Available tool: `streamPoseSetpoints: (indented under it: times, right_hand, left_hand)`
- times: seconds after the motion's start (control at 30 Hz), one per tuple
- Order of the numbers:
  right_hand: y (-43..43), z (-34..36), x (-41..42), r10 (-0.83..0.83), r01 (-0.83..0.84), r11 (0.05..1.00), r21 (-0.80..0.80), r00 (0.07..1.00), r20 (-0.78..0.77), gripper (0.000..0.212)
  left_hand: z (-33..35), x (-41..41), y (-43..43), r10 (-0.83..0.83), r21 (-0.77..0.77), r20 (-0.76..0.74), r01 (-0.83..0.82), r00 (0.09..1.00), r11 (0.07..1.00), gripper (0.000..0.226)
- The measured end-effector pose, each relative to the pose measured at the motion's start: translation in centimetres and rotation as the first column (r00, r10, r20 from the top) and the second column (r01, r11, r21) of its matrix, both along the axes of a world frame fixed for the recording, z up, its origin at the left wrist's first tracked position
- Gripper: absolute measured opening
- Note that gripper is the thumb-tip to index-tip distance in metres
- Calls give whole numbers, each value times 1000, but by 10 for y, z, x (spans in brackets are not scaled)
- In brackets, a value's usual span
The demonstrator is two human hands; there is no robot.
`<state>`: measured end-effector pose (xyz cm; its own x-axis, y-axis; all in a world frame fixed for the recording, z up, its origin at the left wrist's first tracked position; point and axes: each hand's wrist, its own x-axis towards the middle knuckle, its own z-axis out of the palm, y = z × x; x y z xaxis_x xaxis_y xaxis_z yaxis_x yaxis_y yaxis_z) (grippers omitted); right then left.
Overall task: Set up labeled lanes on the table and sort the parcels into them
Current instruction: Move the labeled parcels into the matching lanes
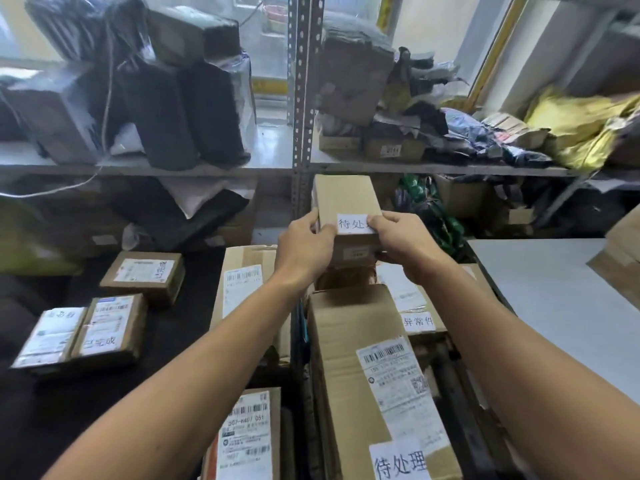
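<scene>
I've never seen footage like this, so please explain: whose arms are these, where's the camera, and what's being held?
There's no machine: one camera worn on a person's head looks forward and down, so the bare arms are theirs. The left hand and right hand together hold a small box bearing a white label, whose end the right fingers cover. Beneath lie labelled parcels on a dark surface. Behind stands a shelf packed with packages.

small box (pixel 346 202) before shelf (pixel 145 166) | labelled boxes (pixel 110 327) left | table (pixel 554 289) right
</scene>
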<state>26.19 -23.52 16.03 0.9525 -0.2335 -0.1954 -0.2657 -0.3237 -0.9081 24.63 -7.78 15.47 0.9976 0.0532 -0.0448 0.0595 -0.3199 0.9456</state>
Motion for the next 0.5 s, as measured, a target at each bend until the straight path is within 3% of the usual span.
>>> streamPoseSetpoints:
  times: [0.27, 0.5]
  right_hand:
    - [-8, -14, -4, 32, -32, 999, -4, 999, 13, 25]
    - [-10, -7, -6, 76, -80, 991, -108, 996, -46, 23]
  left_hand:
    - [-13, -2, -8, 3, 58, 6, -4, 1000, 998, 44]
    - [-10, 2, -9, 30, 75, 8, -31, 1000, 997, 44]
